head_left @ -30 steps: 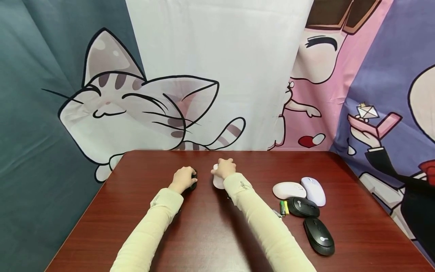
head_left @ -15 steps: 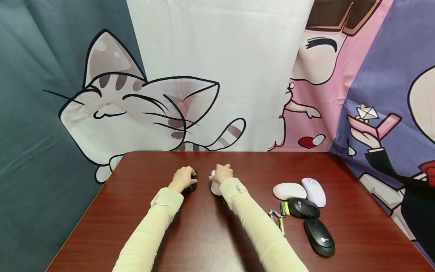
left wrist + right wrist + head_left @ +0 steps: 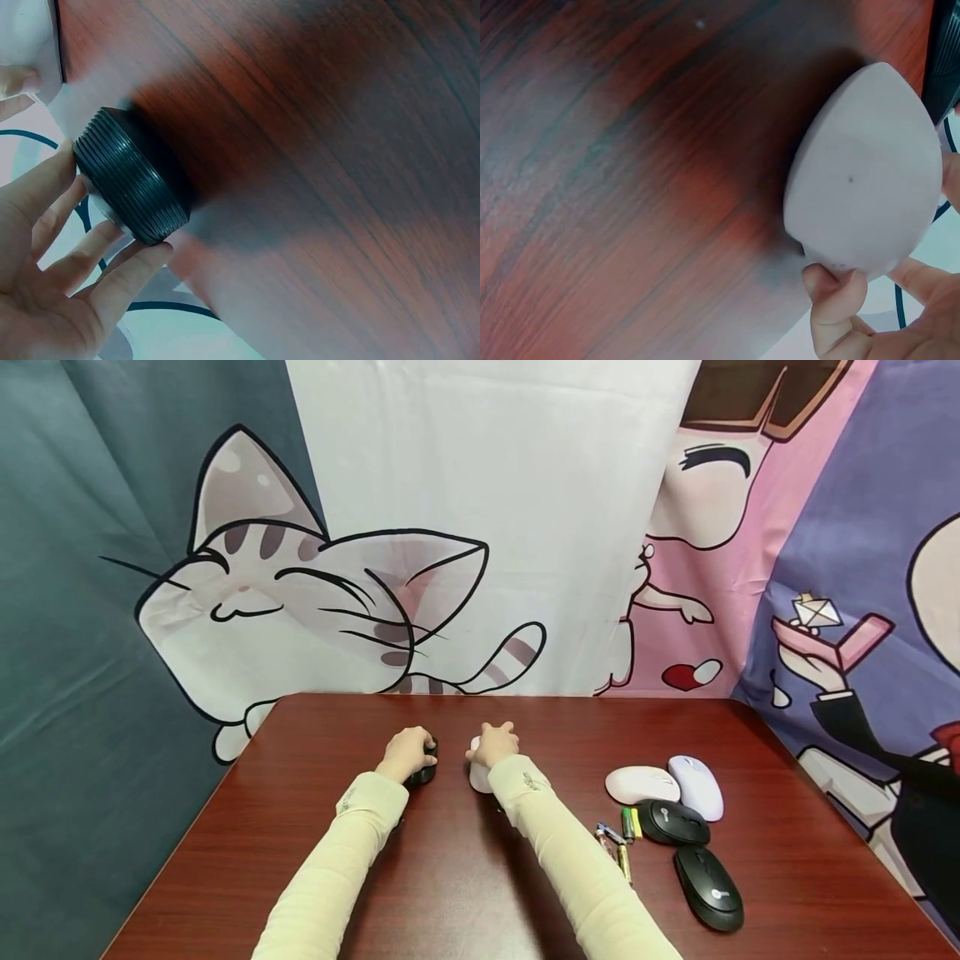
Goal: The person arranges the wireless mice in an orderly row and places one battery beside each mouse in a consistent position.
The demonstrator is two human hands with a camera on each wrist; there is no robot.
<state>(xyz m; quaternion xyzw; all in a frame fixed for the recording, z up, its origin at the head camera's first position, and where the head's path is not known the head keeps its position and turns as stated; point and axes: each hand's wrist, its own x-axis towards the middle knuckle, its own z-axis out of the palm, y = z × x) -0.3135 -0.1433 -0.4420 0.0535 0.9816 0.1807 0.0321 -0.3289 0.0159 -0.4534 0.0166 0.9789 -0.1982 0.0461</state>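
Note:
On the far middle of the table, my left hand [image 3: 407,753] grips a black computer mouse [image 3: 427,764] by its sides. The left wrist view shows the ribbed side of that black mouse [image 3: 135,180], thumb and fingertips on its edges. Just to the right, my right hand [image 3: 496,744] holds a white computer mouse [image 3: 479,770]. Up close in the right wrist view, the white mouse [image 3: 866,172] has its smooth rounded back toward the camera, fingers at its lower and right edges. The two mice stand side by side with a gap between them.
At right on the brown table [image 3: 450,893] lie two white mice, one [image 3: 642,785] beside the other [image 3: 697,787], and two black mice, one [image 3: 675,822] above the other [image 3: 708,889]. Several small batteries [image 3: 627,825] lie to their left. A printed cloth [image 3: 480,468] hangs behind.
My right hand has drawn the white mouse slightly toward me, so more batteries show past the sleeve. The left hand has stayed in place with the black mouse.

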